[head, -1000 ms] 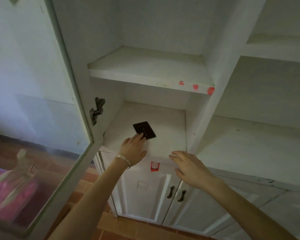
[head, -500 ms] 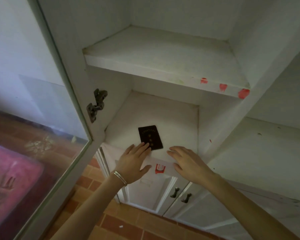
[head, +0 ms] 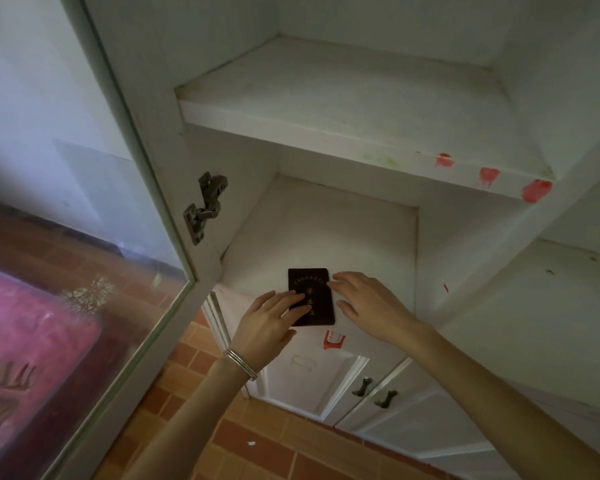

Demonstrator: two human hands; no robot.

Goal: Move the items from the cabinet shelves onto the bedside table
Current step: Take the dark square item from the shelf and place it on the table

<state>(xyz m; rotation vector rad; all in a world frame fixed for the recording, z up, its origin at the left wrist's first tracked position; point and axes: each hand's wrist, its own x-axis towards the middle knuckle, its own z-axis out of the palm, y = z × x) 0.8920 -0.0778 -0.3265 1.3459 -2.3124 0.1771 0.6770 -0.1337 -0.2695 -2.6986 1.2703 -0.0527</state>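
Booklet (head: 311, 296) lay near lower shelf (head: 326, 237) front edge, dragged forward since a second back. Left hand (head: 267, 323) flat on cover, fingers spread, unclenched. Right hand (head: 368, 306) loose, touching right edge. Pickup looked imminent. Upper shelf (head: 343, 109) bare.

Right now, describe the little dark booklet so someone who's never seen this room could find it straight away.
Find the white cabinet with its glass door swung open. On the lower shelf, near the front edge, lies the dark booklet, flat between both hands. It is the only item on either shelf, nearly black with small gold lettering.
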